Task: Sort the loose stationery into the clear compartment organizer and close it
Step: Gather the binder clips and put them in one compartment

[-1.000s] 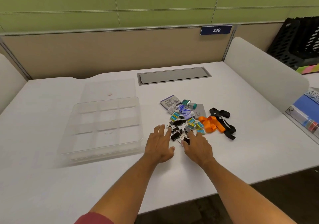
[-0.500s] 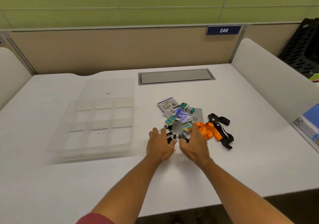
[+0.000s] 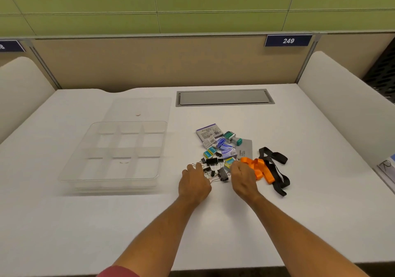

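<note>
Head view is looking down on a white worktop (image 3: 64,223). At the left, the clear compartment organizer (image 3: 119,155) is sitting open, its compartments holding nothing, with its clear lid (image 3: 139,109) lying flat just behind it. Right of the organizer, both hands are reaching into the loose stationery. The left hand (image 3: 195,182) is resting knuckles-up at the near left edge of the pile, fingers curled down among the black binder clips (image 3: 213,165) — whether it is grasping any of them I cannot tell. The right hand (image 3: 242,178) is lying at the near right edge, fingers bent under and hidden, so its hold cannot be told either. Behind the clips, small teal staple boxes (image 3: 210,151), a purple-and-white box (image 3: 208,131) and a grey card (image 3: 244,149) are lying bunched together. Further right, an orange ribbon (image 3: 259,169) is lying partly over a black strap (image 3: 275,170).
</note>
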A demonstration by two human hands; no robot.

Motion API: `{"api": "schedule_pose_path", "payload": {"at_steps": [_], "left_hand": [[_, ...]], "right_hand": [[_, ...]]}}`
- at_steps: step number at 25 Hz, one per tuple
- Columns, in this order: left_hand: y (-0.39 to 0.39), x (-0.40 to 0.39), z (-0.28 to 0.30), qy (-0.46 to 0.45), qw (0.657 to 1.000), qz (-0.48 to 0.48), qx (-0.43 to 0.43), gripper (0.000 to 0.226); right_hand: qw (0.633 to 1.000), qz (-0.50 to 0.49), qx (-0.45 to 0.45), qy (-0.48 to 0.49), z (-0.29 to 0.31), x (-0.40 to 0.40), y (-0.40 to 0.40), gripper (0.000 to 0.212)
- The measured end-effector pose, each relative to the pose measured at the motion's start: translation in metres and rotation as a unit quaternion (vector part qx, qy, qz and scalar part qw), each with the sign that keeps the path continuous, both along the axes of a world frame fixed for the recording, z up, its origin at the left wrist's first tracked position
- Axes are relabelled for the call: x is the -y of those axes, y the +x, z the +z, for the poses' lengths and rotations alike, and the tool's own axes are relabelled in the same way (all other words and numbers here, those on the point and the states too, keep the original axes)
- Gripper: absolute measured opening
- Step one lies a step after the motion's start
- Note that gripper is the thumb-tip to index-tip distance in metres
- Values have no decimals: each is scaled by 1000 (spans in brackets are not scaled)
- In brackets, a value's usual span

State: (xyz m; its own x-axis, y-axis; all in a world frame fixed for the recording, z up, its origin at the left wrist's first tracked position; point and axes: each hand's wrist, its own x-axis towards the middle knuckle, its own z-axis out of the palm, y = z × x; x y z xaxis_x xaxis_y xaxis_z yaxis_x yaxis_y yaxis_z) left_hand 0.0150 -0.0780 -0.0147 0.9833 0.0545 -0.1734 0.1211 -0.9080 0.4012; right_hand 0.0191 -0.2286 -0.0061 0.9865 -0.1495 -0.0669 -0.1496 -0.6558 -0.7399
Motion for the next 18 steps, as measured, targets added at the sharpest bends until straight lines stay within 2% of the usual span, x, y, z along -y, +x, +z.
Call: {"api": "schedule_pose_path", "payload": {"at_steps": [3, 8, 11, 13, 16, 18], "left_hand": [[-1, -1, 0, 6, 1000, -1, 3, 40], [6, -1, -1, -13, 999, 39, 1, 52], [10, -2, -1, -1, 999, 36, -7, 45], [9, -3, 1, 0, 1000, 31, -5, 43], [9, -8, 6, -22, 999, 43, 19, 39], [10, -12, 9, -29, 998, 32, 41, 34]], "right_hand": [[997, -11, 51, 52, -1, -2, 4, 33], [994, 83, 57, -33, -5, 8, 9, 25], [985, 127, 59, -101, -6, 13, 10, 24], [978, 147, 39, -146, -2, 14, 12, 32], [937, 231, 4, -263, 5, 13, 16, 64], [898, 275, -5, -342, 6, 12, 20, 69]]}}
